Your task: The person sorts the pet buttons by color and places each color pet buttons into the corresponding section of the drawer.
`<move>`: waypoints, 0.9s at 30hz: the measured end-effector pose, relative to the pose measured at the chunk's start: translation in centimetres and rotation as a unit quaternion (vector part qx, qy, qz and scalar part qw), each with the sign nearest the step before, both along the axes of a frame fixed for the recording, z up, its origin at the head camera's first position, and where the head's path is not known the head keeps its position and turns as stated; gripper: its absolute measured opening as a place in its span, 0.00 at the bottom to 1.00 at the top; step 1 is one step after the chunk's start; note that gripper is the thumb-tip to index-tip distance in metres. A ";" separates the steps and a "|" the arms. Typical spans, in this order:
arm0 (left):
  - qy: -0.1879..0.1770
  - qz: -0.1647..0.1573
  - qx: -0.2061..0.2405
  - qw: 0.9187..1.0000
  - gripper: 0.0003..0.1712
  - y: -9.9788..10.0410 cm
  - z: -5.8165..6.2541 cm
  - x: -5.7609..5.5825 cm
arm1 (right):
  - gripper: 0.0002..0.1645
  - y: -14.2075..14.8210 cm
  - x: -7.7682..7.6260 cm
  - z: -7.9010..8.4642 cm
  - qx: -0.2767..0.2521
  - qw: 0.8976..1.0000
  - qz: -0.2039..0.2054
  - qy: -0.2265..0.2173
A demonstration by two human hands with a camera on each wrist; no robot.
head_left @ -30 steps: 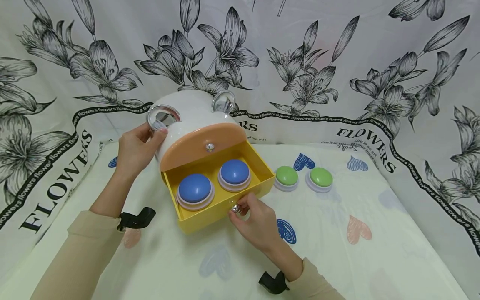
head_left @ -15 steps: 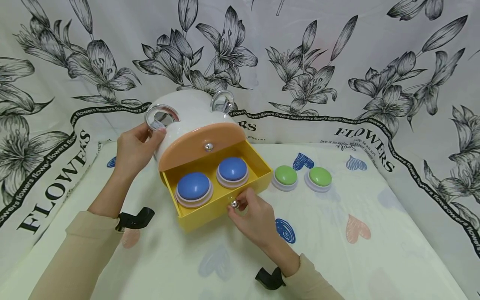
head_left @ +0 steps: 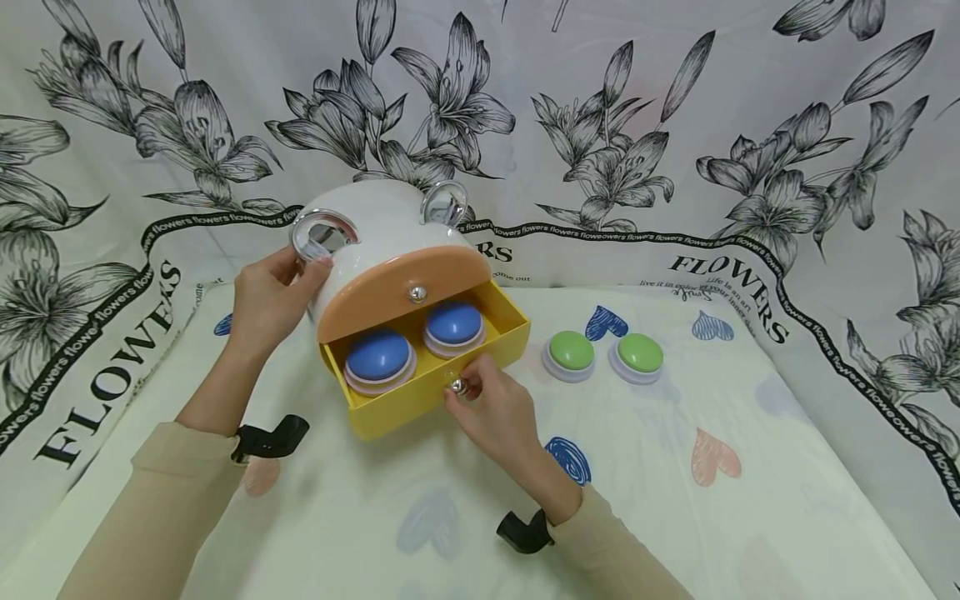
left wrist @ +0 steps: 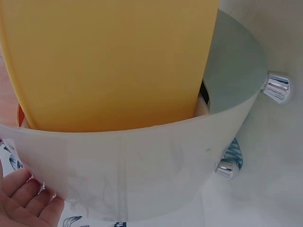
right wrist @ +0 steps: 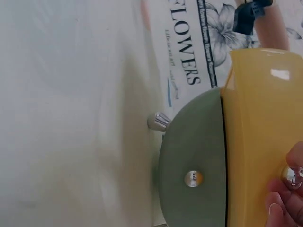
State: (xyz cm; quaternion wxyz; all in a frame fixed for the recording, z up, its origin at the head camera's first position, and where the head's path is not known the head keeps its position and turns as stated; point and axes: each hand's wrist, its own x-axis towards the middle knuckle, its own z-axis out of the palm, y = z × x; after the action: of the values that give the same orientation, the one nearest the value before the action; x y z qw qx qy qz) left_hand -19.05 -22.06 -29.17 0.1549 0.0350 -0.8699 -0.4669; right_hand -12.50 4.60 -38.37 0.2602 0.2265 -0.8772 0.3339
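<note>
A white dome-shaped box (head_left: 378, 204) with chrome rings on top and an orange half-round front panel (head_left: 375, 304) stands left of centre in the head view. Out of its base juts a yellow drawer (head_left: 401, 410), partly open, carrying two blue push buttons (head_left: 378, 354) on pale bases. My left hand (head_left: 270, 300) grips the box's left side beside a chrome ring (head_left: 322, 235), thumb in front. With thumb and fingers, my right hand (head_left: 498, 412) pinches the drawer's silver knob (head_left: 458, 386). The right wrist view shows this knob (right wrist: 291, 177) between the fingers, cut by the frame edge.
Two green push buttons (head_left: 571, 351) sit on the heart-patterned cloth (head_left: 750, 533), right of the drawer. A flower-printed curtain (head_left: 600, 50) hangs behind the box. Black straps with camera mounts (head_left: 273, 437) are on both wrists.
The yellow drawer has slid inward, away from me, with my right hand on its knob. The blue buttons moved back with it. My left hand keeps its place on the box.
</note>
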 end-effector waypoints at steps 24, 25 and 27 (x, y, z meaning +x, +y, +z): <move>-0.007 0.006 -0.006 1.000 0.35 0.0 0.0 0.0 | 0.16 -2.4 -3.2 0.3 -0.007 0.999 -0.006 -0.039; -0.007 0.006 -0.006 1.000 0.35 0.0 0.0 0.0 | 0.16 -2.5 -3.3 0.4 -0.007 0.999 -0.005 -0.045; -0.008 0.006 -0.006 1.000 0.36 0.0 0.0 0.0 | 0.16 -2.7 -3.6 0.4 -0.007 0.999 -0.005 -0.051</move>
State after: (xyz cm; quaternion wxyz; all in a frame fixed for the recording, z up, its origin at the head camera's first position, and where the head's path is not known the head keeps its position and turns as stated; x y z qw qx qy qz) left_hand -19.08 -22.05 -29.19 0.1509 0.0435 -0.8737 -0.4604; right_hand -16.07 1.88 -37.94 0.2185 0.2030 -0.8879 0.3503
